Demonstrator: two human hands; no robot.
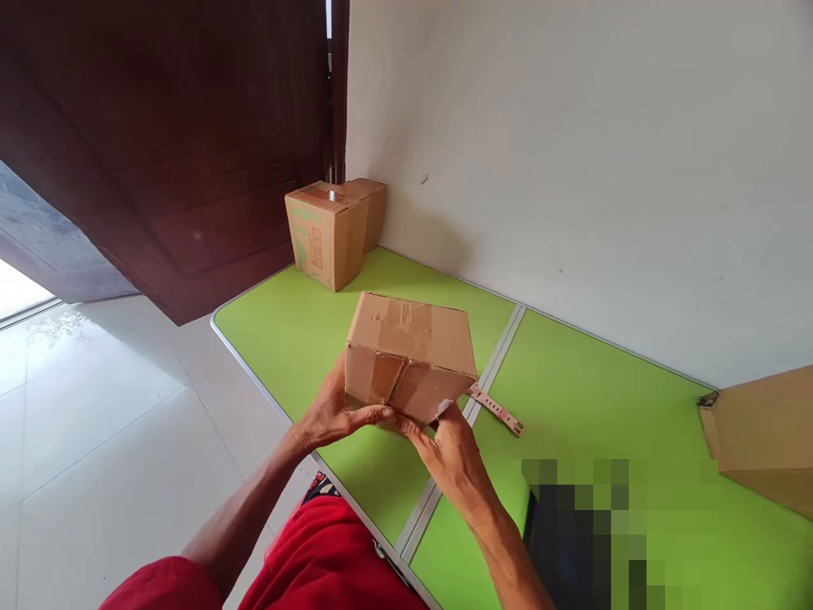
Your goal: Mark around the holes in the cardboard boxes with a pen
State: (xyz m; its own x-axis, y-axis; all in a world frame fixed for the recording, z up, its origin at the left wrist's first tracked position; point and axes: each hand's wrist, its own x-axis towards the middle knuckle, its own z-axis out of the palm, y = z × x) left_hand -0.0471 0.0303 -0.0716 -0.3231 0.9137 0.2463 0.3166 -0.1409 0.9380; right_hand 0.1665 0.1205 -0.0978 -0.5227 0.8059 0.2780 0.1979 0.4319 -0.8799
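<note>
A small brown cardboard box (410,332), taped across its top and near side, is held a little tilted over the green table. My left hand (334,408) grips its left side, with the thumb along the lower near edge and the other fingers hidden behind and beneath. On the lower right, my right hand (445,445) is closed on the box too, its thumb stretched toward the left thumb. A whitish scrap (443,408) shows by the right fingers; I cannot tell whether it is tape or paper. Just right of the box lies a pink strap with holes (499,413).
Two taped cartons (327,237) stand at the table's back left corner, near a dark door (190,144). An opened cardboard box (762,419) is at the right. A metal-edged seam crosses the green table (603,390). Part of the lower right is pixelated over a dark object.
</note>
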